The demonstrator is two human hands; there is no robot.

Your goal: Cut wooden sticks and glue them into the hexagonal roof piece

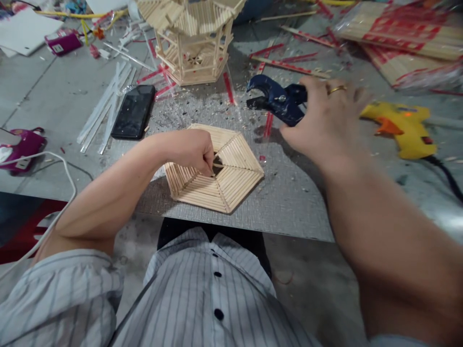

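A hexagonal panel of wooden sticks (240,180) lies on the table in front of me, with a small hole at its centre. My left hand (193,152) is closed in a pinch over that hole. A short, pale wooden stick (218,166) shows at its fingertips, partly hidden by them. My right hand (325,120), slightly blurred and wearing a ring, holds a dark blue pipe cutter (282,99) by its handles. The cutter's jaws are apart and point left, with nothing between them. Beyond the panel stands a small pavilion model of sticks (195,43).
A yellow glue gun (401,127) lies at the right, its cord trailing off. Left of the panel are a black phone (133,112) and clear glue sticks (108,108). Wrapped stick bundles (405,33) lie far right. Purple devices (23,147) sit at the left.
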